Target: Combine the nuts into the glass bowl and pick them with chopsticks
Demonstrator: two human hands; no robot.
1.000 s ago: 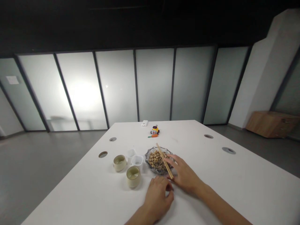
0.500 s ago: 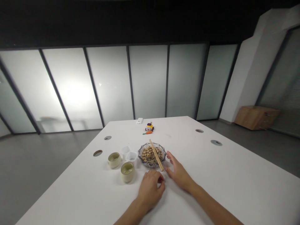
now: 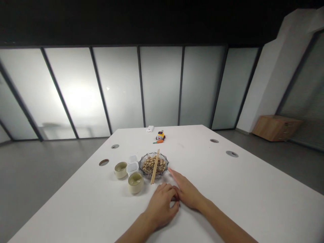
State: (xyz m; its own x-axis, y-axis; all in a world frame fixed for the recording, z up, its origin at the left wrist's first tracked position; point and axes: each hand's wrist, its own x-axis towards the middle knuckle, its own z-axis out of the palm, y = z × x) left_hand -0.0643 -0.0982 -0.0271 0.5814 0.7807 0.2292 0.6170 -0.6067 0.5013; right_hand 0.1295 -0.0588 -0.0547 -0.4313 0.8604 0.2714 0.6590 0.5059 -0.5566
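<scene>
My left hand rests on the white table with curled fingers; whatever they hold, if anything, is hidden. Against its fingertips lies the base of my right hand, its fingers stretched together toward the right rim of a glass bowl. Nuts or seeds fill the bowl, and a pair of wooden chopsticks lies across it, ends over the near rim. Left of the bowl are a small clear plastic tub, a second tub behind it, and two greenish cups.
Farther back on the table are an orange carrot-shaped item, a yellow toy vehicle and a small white object. Round holes pierce the tabletop on both sides. A wooden cabinet stands on the floor at right.
The bowl has shifted left, closer against the tubs, and the chopsticks on it have turned to lean the other way. My right hand has moved left and now touches my left hand.
</scene>
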